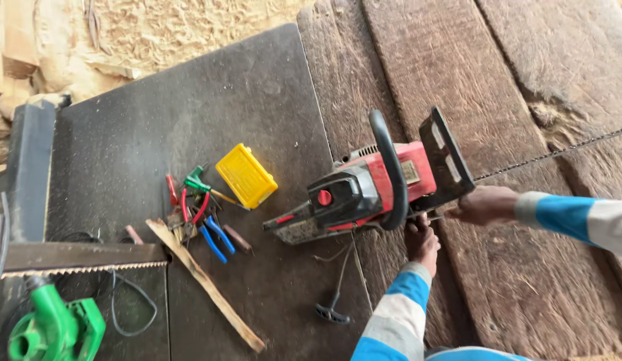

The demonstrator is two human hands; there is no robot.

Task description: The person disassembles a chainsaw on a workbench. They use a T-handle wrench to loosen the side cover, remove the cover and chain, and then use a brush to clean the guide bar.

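Note:
A red and black chainsaw (pixel 364 190) lies on its side where a dark sheet (pixel 190 113) meets rough wooden planks (pixel 511 80). Its thin chain (pixel 558 152) runs off to the right edge. My left hand (pixel 422 242), in a blue and white striped sleeve, grips the saw's underside just below the black loop handle (pixel 390 167). My right hand (pixel 485 204) is closed against the saw's side next to the black hand guard (pixel 448 160); I cannot see what is inside its fingers.
On the dark sheet lie a yellow box (pixel 246 176), pliers with red, green and blue handles (pixel 198 215), a wooden stick (pixel 205 286) and a black T-handled tool (pixel 332 311). A toothed saw blade (pixel 83 258) and a green blower (pixel 50 329) are at lower left. Sawdust (pixel 164 33) covers the top.

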